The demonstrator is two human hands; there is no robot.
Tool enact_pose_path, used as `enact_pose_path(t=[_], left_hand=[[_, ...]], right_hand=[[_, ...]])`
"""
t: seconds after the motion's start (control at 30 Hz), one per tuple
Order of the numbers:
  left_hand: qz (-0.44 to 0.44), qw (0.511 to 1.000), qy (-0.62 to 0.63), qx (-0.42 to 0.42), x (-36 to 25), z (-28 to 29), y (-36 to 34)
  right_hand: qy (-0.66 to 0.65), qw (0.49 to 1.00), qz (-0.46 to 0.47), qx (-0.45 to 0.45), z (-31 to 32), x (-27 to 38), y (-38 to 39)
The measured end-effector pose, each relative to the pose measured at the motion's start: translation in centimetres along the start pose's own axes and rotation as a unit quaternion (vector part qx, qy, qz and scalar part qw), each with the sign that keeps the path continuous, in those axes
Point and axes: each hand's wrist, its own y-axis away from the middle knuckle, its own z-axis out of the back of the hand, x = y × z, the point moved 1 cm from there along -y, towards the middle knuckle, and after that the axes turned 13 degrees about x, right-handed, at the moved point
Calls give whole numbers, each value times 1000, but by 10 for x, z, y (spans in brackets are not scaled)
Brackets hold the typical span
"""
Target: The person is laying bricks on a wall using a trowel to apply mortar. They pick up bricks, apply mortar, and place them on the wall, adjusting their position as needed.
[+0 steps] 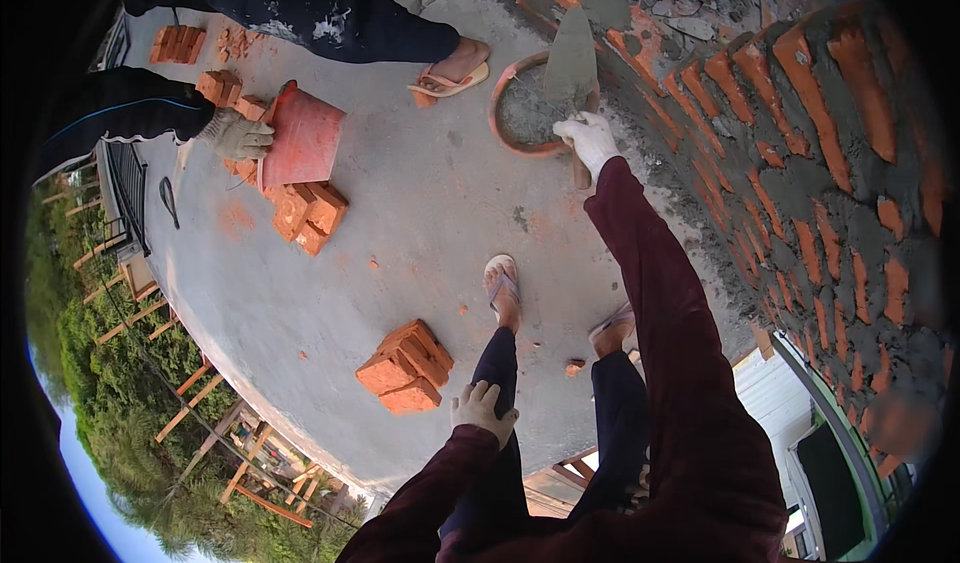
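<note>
Wall partly up: the brick wall [800, 153] on the right shows many courses bedded in grey mortar, joints rough, smears on the brick faces. Looks well advanced, though total height can't be judged from here. Left over, as far as visible: a loose brick stack [405, 368] near the feet, another brick pile [308, 215] farther left, and wet-looking mortar [527, 113] in a round red-rimmed tub [497, 113] beside the wall base. These bricks are unlaid, so probably more laying remains; joint finishing seems not yet done either.

Right hand [590, 141], white glove, is closed round the handle of a pointed brick trowel [570, 58]. Left hand [485, 410], also gloved, has fingers spread on the trouser leg [497, 371], no object seen in it.

Trowel is over the tub near the wall, blade pointing away from the wearer, tip past the far rim. Blade broad, leaf-shaped, coated dull grey; handle brownish, its end sticking out behind the hand. Can't tell if the blade touches the mortar or hangs above it, or whether it carries a load.

Co-worker's gloved hand [240, 135] at left is on a red bucket [300, 133] next to the brick pile; exact hold unclear.
</note>
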Motion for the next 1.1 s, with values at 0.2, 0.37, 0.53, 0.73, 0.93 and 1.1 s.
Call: enact_pose_path(t=[0.2, 0.37, 0.53, 0.73, 0.93, 1.1], left_hand=[[10, 999, -14, 45, -7, 11, -11], [0, 998, -16, 57, 4, 8, -14], [-51, 998, -17, -20, 11, -6, -19], [-61, 997, -45, 3, 5, -5, -25], [-61, 998, -34, -3, 10, -13, -24], [-51, 999, -16, -7, 5, -11, -11]], right_hand=[[15, 997, -9, -76, 21, -5, 72], [166, 977, -60, -120, 30, -47, 149], [359, 925, -95, -79, -23, -98, 193], [511, 849, -32, -130, -78, -140, 218], [424, 872, -229, -84, 78, -111, 311], [556, 806, -182, -91, 184, -207, 304]])
